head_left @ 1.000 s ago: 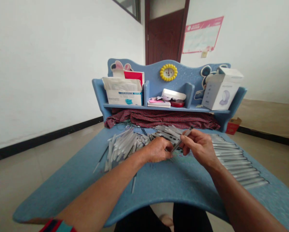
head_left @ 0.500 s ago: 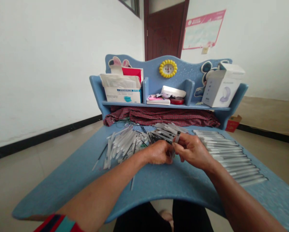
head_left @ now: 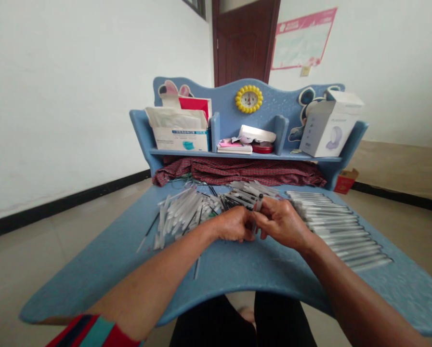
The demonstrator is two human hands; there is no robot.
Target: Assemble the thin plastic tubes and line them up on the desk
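Both hands meet over the middle of a blue desk (head_left: 230, 270). My right hand (head_left: 282, 222) is closed round a grey pen barrel (head_left: 258, 201) that stands nearly upright between the hands. My left hand (head_left: 233, 223) is closed against the pen's lower end, fingers curled; what it pinches there is hidden. A loose pile of pale pen barrels and thin black refills (head_left: 187, 214) lies just left of the hands. A neat row of assembled grey pens (head_left: 340, 231) lies side by side to the right.
A blue shelf unit (head_left: 244, 154) stands at the desk's back with a mask box (head_left: 179, 137), notebooks, a red tin, a white carton (head_left: 327, 127) and a yellow clock (head_left: 249, 99). Checked red cloth (head_left: 237, 172) lies under it. Behind are a brown door and white walls.
The pen in my right hand has swung from a slant to nearly upright, and both hands have drawn closer together. The view has shifted slightly.
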